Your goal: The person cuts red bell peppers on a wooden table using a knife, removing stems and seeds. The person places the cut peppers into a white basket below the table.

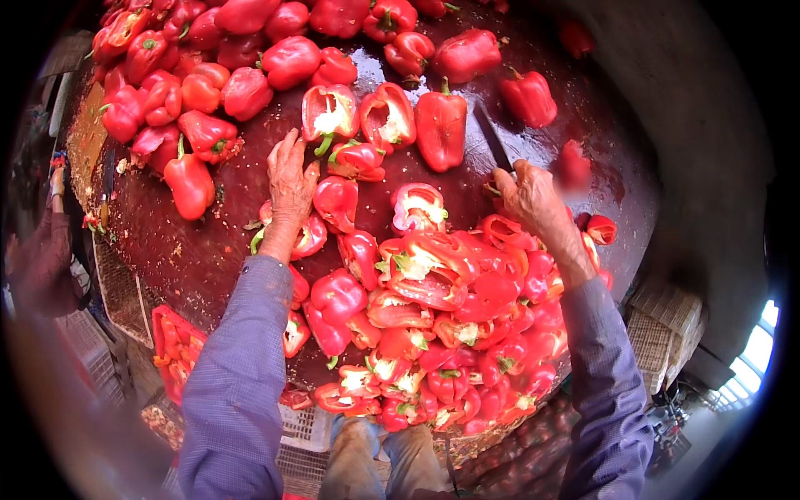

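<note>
My right hand (531,194) grips a knife (492,136), its dark blade lying low over the wet tabletop and pointing away from me. My left hand (291,175) holds nothing; its thumb stands apart from the fingers, beside a halved red bell pepper (342,106). Whether the fingertips touch that half, I cannot tell. Another cut half (400,122) shows its hollow and pale seeds. To its right lies a whole red bell pepper (440,131), stem pointing away. Between my forearms spreads a heap of cut red peppers (487,284), several with green stems and seeds showing.
Whole red peppers (247,94) pile up at the far left of the dark red table (212,262). A second knife (106,187) lies at the left edge. A red crate (164,319) holds cut peppers below. Another person's sleeve (53,256) appears far left. Woven baskets (662,331) stand at right.
</note>
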The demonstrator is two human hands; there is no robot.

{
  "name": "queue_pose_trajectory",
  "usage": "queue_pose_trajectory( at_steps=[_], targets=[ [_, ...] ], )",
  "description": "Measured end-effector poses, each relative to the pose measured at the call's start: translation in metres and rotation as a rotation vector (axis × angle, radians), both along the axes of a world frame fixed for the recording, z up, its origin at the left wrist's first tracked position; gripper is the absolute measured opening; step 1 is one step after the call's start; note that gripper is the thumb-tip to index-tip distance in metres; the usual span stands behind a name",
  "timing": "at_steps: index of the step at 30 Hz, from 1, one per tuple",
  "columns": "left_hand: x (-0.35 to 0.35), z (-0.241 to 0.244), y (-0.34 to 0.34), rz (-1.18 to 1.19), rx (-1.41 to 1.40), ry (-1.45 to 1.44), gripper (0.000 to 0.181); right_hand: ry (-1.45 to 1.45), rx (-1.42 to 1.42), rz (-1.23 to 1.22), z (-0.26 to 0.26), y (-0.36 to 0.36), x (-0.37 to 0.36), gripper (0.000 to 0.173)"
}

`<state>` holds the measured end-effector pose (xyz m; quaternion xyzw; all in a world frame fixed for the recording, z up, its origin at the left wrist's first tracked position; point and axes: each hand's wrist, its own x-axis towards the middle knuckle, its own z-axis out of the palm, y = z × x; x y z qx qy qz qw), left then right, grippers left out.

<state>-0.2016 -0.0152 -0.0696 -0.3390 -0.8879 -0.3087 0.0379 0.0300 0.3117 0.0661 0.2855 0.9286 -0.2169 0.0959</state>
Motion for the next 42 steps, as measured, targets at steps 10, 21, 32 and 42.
queue_pose_trajectory(
  at_steps=[10,21,32,42],
  targets=[
    [0.004,0.003,0.017,0.02,0.026,-0.022,0.055,-0.023,0.087,-0.224,-0.072,-0.04,-0.048,0.045],
    [-0.003,0.023,0.003,0.078,0.109,-0.152,0.044,-0.07,0.087,-0.148,-0.074,-0.091,-0.055,0.036],
    [0.056,0.057,0.172,-0.174,0.278,-0.037,0.031,0.111,-0.062,-0.032,-0.083,-0.074,-0.045,0.027],
    [0.056,0.047,0.194,-0.198,0.101,0.089,0.037,-0.108,0.158,0.426,-0.067,-0.051,-0.023,0.022]
  ],
)
